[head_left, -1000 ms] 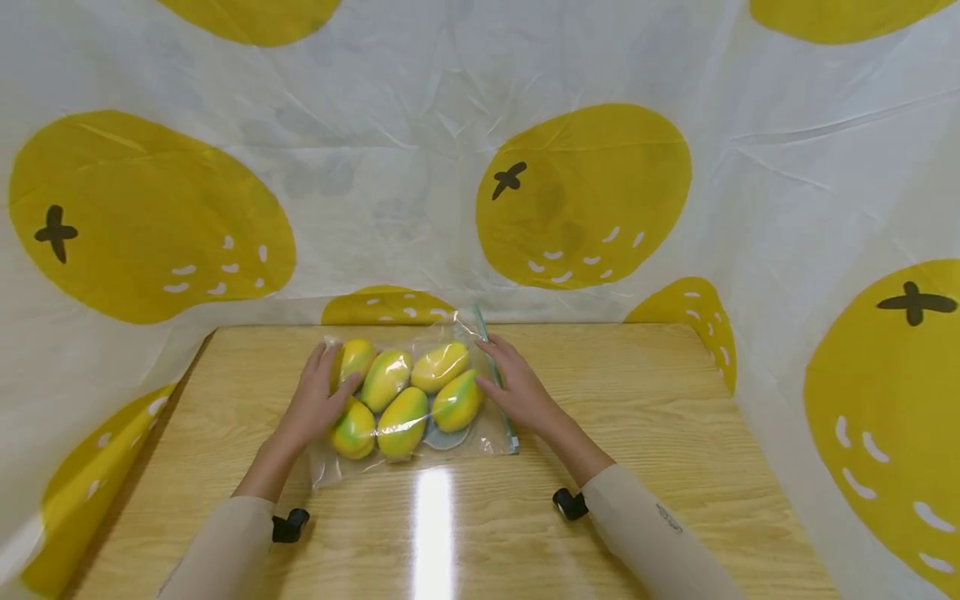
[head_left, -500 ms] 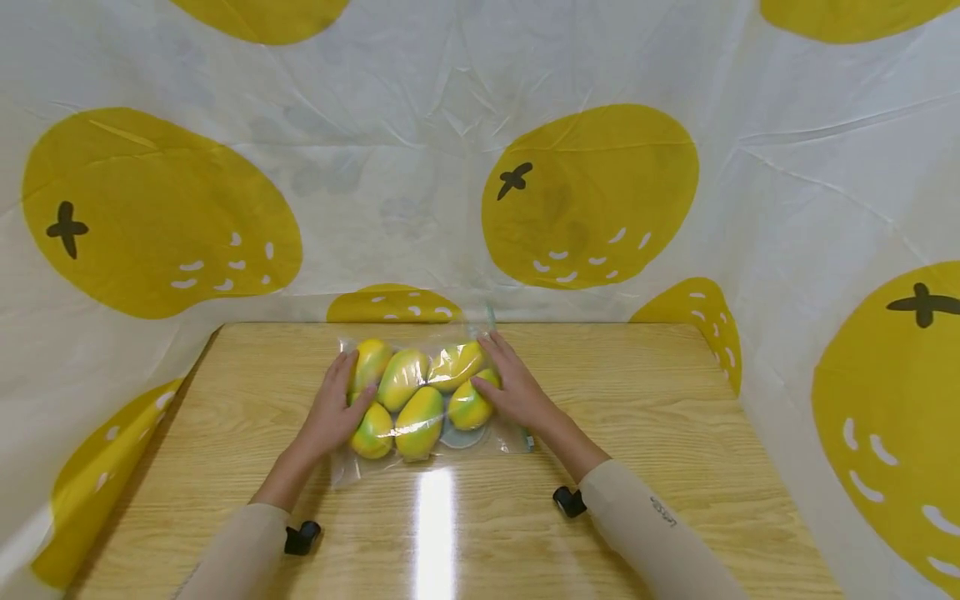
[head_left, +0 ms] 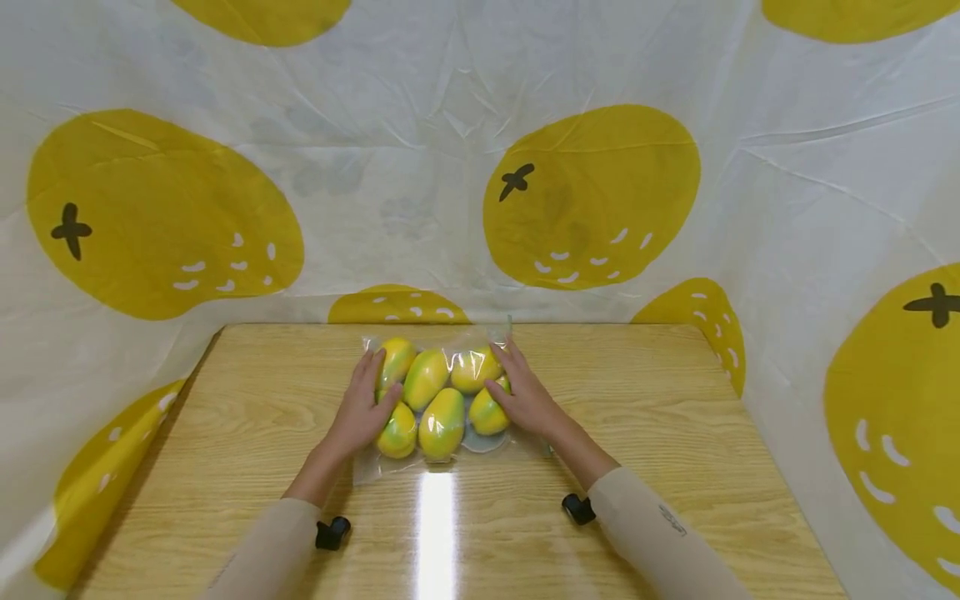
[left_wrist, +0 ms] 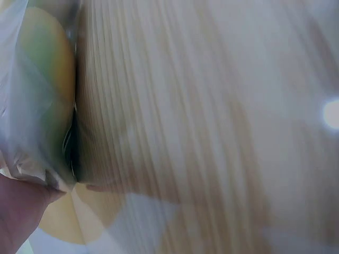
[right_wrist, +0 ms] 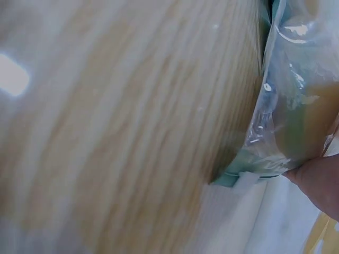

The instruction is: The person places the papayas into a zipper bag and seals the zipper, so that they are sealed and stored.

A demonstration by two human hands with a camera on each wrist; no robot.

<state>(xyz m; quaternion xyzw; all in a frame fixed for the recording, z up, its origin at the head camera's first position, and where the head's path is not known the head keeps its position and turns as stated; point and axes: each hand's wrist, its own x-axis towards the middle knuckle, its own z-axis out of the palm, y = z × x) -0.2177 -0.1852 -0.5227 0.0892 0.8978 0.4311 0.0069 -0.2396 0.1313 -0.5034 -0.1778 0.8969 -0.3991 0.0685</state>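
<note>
A clear zip bag (head_left: pixel 431 465) filled with several yellow-green mangoes (head_left: pixel 442 423) lies on the wooden table. My left hand (head_left: pixel 365 411) rests against the bag's left end, fingers extended along the side and thumb over the plastic. At the other end my right hand (head_left: pixel 527 398) touches the bag with spread, fairly straight fingers, thumb by the rightmost mango. The left wrist view shows my left thumb (left_wrist: pixel 24 209) at the bag's edge. A green zip strip (right_wrist: pixel 228 179) runs along the bag's open-end side in the right wrist view, close to my right thumb (right_wrist: pixel 315 182).
A pale round disc (head_left: pixel 483 440) shows through the bag near its right front. White cloth (head_left: pixel 390 225) with big yellow fruit prints hangs behind and beside the table (head_left: pixel 660 467). Small black cameras (head_left: pixel 578 509) sit at both wrists.
The bag of mangoes has slid to the right across the table, my left hand moving along with it. My right hand has come further over the bag's zip end, then shifted slightly right.
</note>
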